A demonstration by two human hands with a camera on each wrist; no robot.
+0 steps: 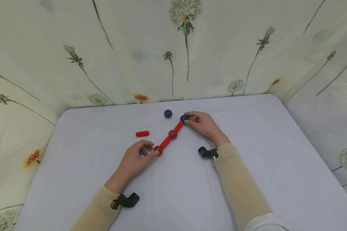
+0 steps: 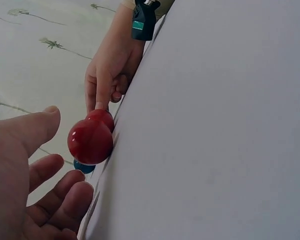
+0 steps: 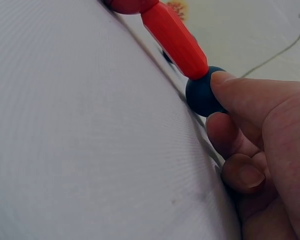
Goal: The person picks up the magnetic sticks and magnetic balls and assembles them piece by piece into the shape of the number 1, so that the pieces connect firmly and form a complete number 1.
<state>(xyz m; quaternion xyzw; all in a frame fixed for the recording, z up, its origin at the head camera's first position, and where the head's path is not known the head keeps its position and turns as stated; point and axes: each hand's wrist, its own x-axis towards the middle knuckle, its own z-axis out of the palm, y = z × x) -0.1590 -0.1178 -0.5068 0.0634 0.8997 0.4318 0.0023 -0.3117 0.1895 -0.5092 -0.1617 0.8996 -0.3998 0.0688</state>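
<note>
Pinching the blue end ball (image 1: 184, 118) between thumb and fingers of the right hand (image 1: 203, 125). Holding the left hand (image 1: 136, 160) with thumb and fingers apart, just beside the red end ball (image 1: 159, 149). Counting two blue balls, two red balls and three red rods altogether. Slanting across the worktop (image 1: 277, 160) between both hands as one five-part chain (image 1: 172, 134): from the right, blue end ball, first red rod (image 1: 178, 126), middle red ball (image 1: 172, 134), second red rod (image 1: 165, 142), red end ball. Lying apart from the chain on the worktop: one loose red rod (image 1: 142, 133), beyond the left hand, and one loose blue ball (image 1: 168, 113), near the blue end ball. Wearing two dark wrist devices (image 1: 208, 152), one per arm. Facing one floral cloth (image 1: 133, 57) behind the worktop.
</note>
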